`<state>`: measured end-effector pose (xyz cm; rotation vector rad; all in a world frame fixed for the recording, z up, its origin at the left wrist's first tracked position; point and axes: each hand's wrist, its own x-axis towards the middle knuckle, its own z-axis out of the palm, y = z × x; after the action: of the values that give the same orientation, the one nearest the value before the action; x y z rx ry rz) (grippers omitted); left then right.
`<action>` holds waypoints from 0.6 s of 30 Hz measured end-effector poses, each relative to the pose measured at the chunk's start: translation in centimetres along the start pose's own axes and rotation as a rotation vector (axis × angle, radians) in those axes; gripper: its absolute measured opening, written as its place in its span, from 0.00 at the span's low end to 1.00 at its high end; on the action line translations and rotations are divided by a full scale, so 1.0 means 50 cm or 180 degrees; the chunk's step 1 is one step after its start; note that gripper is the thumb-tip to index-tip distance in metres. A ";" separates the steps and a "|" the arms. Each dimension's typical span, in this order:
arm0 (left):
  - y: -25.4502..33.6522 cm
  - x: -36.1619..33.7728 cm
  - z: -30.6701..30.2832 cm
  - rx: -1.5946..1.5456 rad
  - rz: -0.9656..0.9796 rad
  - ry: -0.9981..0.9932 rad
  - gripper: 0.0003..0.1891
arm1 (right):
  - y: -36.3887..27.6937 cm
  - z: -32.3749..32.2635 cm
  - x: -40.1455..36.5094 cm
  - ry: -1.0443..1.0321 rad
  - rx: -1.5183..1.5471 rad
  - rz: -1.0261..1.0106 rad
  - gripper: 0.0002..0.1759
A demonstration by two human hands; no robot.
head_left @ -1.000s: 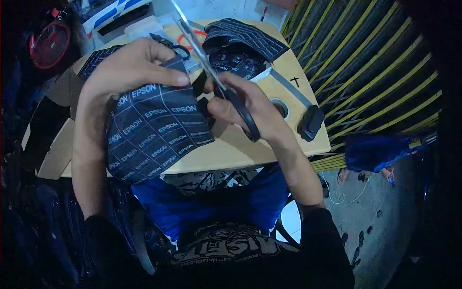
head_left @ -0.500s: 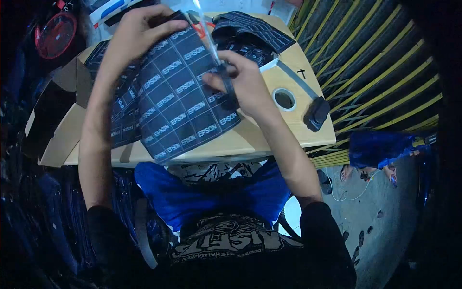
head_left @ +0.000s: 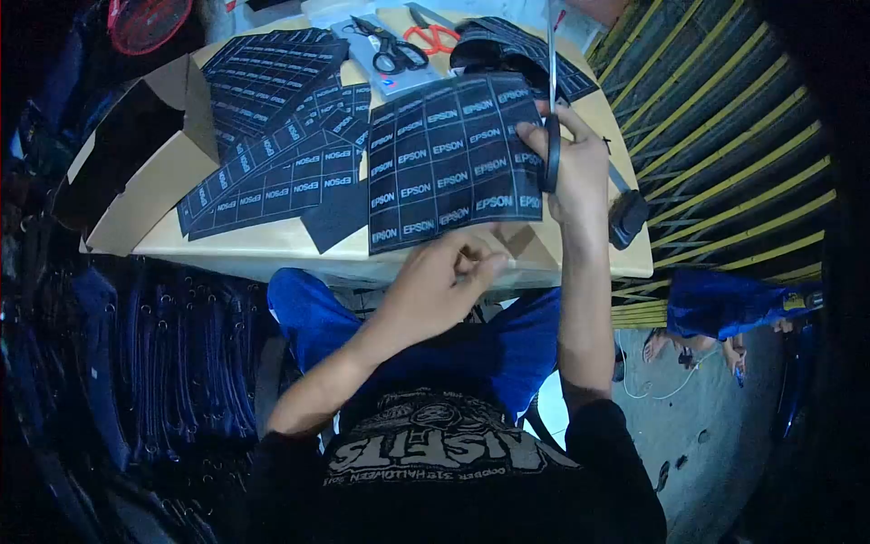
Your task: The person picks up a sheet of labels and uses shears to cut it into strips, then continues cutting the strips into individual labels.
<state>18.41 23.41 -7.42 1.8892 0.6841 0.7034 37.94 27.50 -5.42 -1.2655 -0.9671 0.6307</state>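
A dark sheet printed with rows of EPSON labels [head_left: 444, 163] is tilted up over the table's front, its right edge at my right hand. My right hand [head_left: 578, 172] is closed around a pair of scissors [head_left: 552, 150], black handles in the fingers and blades pointing away from me; the thumb and fingertips overlap the sheet's edge. Just below the sheet's lower edge is my left hand [head_left: 444, 281], fingers loosely curled and thumb apart, with nothing visible in them.
More EPSON-printed sheets [head_left: 272, 77] and strips lie at the left beside an open cardboard box [head_left: 149, 163]. Black-handled scissors [head_left: 390, 50] and orange-handled scissors [head_left: 433, 38] rest at the back. A black object [head_left: 627, 218] sits at the table's right edge.
My left hand has let go of the sheet's top and come down below its lower edge. The sheet has turned more level and moved right with my right hand and the scissors.
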 end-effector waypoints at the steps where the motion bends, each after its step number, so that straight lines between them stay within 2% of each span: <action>1: -0.015 0.001 0.013 -0.0917 -0.0428 0.0109 0.16 | -0.007 0.000 -0.008 -0.0025 0.0007 -0.0015 0.22; 2: -0.029 0.000 0.024 -0.1842 -0.0851 0.0208 0.16 | -0.016 -0.001 -0.020 0.0010 -0.0161 0.0085 0.22; 3: -0.043 -0.004 0.036 -0.1843 -0.0842 0.0216 0.16 | -0.022 -0.003 -0.031 0.0057 -0.0333 0.0188 0.21; 5: -0.055 -0.009 0.052 -0.3125 -0.0585 0.0509 0.16 | -0.020 -0.006 -0.044 0.0084 -0.0321 0.0027 0.20; 6: -0.056 -0.010 0.057 -0.3387 -0.0666 0.0564 0.16 | -0.027 -0.008 -0.051 -0.0003 -0.0596 -0.0024 0.20; 7: -0.051 -0.009 0.057 -0.3391 -0.0674 0.0560 0.16 | -0.030 -0.007 -0.058 -0.0090 -0.0864 -0.0061 0.21; 9: -0.042 -0.003 0.056 -0.3630 -0.1138 0.0693 0.16 | -0.025 -0.005 -0.068 -0.0160 -0.0698 0.0081 0.21; 11: -0.046 0.002 0.064 -0.3722 -0.1146 0.0806 0.14 | -0.020 -0.007 -0.075 -0.0240 -0.1416 -0.0096 0.20; 12: -0.048 0.004 0.067 -0.3681 -0.1188 0.0933 0.13 | -0.026 -0.005 -0.082 -0.0203 -0.1376 0.0132 0.20; 15: -0.042 0.009 0.067 -0.3587 -0.1184 0.1136 0.12 | -0.020 -0.013 -0.090 -0.0216 -0.1397 -0.0148 0.22; 18: -0.043 0.005 0.073 -0.3458 -0.1149 0.1256 0.10 | -0.019 -0.025 -0.119 0.0008 -0.1652 0.0036 0.23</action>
<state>20.86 22.23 -10.65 0.6222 0.6565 0.9525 36.05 21.66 -5.99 -1.7262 -1.1660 0.3946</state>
